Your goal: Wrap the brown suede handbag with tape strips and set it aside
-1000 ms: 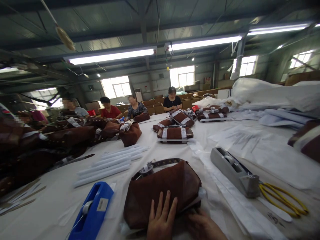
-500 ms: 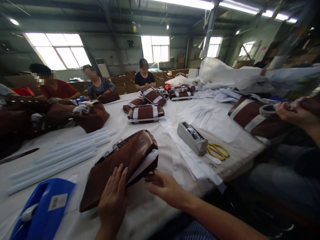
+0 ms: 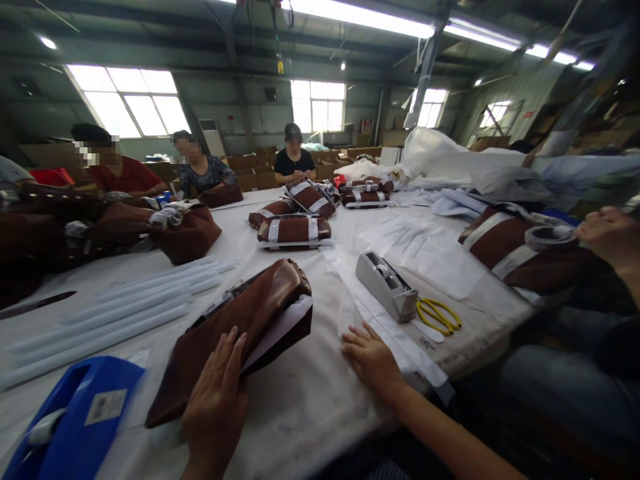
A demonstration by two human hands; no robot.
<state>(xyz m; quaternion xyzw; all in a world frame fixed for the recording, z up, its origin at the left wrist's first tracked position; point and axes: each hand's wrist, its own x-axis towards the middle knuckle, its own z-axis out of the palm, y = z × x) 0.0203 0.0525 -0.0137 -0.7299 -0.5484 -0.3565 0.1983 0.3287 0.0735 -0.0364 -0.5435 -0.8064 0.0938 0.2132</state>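
A brown leather bag (image 3: 235, 320) lies tilted before me, a white sheet showing in its open right side. My left hand (image 3: 217, 393) rests flat on its near face, fingers stretched out and not wrapped round it. Away from the bag, my right hand (image 3: 375, 363) is spread over the left edge of some white strips (image 3: 367, 323); whether it touches them I cannot tell. Beyond that hand stand a grey tape dispenser (image 3: 385, 283) and yellow-handled scissors (image 3: 439, 315). A blue tape dispenser (image 3: 75, 413) is at the near left.
White tubes (image 3: 125, 307) lie left of the bag. Several taped brown bags (image 3: 294, 230) sit farther back, with more brown bags (image 3: 185, 233) heaped at left. Co-workers sit across the table. At right, a co-worker's hand (image 3: 607, 233) is beside a tape roll (image 3: 550, 237) and another bag.
My right hand has left the bag's near edge and moved right to the white strips, its fingers spreading. The left hand stays on the bag, which has shifted slightly left in view.
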